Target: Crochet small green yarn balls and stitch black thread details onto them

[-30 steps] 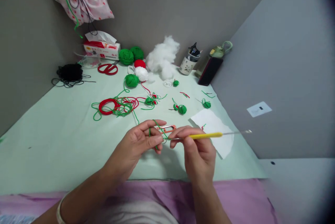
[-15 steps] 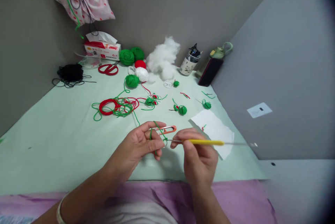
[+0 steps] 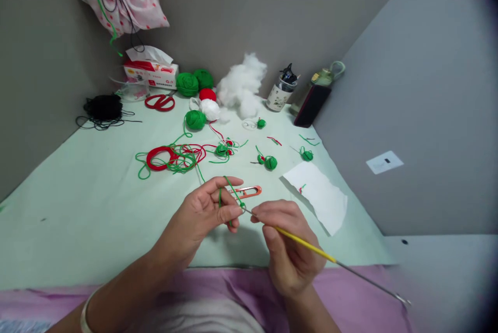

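My left hand [image 3: 206, 211] is closed, pinching a tiny green crochet piece [image 3: 241, 205], with green yarn [image 3: 229, 186] looped over its forefinger. My right hand [image 3: 290, 242] is closed on a yellow-handled crochet hook [image 3: 307, 245]. The hook's tip meets the green piece and its metal tail points down to the right. The yarn runs back across the pale green table [image 3: 78, 208] to a tangle of green and red yarn [image 3: 177, 157].
Orange thread snips [image 3: 249, 191] lie just behind my hands. A white paper [image 3: 321, 195] lies to the right. Small green crocheted balls [image 3: 271, 162], yarn balls [image 3: 195, 120], white stuffing [image 3: 243, 84], red scissors [image 3: 159, 102], a tissue box [image 3: 151, 72] and a jar [image 3: 280, 95] sit further back.
My right hand has dropped and turned, so the hook's tail swung from level at the right to pointing down and right. The left hand has barely moved.
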Available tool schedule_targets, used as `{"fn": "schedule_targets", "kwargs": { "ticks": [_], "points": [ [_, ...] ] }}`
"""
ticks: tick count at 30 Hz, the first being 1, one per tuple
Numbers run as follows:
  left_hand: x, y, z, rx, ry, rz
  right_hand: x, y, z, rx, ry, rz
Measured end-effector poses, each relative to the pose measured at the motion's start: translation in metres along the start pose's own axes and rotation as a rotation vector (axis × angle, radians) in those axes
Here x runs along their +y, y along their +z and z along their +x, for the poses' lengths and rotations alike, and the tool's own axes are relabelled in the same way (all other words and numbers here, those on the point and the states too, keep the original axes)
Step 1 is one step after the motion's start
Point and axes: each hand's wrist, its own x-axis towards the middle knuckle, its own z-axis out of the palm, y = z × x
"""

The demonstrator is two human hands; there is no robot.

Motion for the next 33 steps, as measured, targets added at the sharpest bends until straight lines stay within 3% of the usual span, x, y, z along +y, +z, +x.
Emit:
{"fn": "schedule_targets", "kwargs": {
  "ticks": [7,12,15,21,25,28,30,33],
  "points": [
    [-0.002,0.002,0.0,-0.024,-0.019,-0.066,0.004,-0.001,-0.002,-0.106,-0.074,-0.177],
    [-0.007,0.002,-0.003,-0.079,-0.167,-0.238,0.01,-0.001,-0.011,-0.203,-0.169,-0.248],
    [-0.009,0.001,-0.002,-0.106,-0.193,-0.28,0.011,-0.001,-0.011,-0.145,-0.181,-0.234],
    [-0.002,-0.004,0.001,-0.067,-0.115,-0.11,0.005,-0.003,0.0,-0.061,0.005,0.006],
    [0.0,-0.006,-0.001,-0.075,-0.064,0.002,0.006,-0.001,0.008,0.07,0.26,0.278],
    [-0.001,-0.003,-0.003,-0.047,-0.038,0.034,0.01,0.002,0.008,0.049,0.377,0.405],
    [-0.003,0.0,-0.003,-0.014,-0.026,0.028,0.01,0.005,0.004,0.004,0.294,0.241],
    [-0.008,0.003,-0.002,-0.008,-0.03,-0.034,0.01,0.007,-0.006,-0.076,0.049,-0.134]
  ]
}}
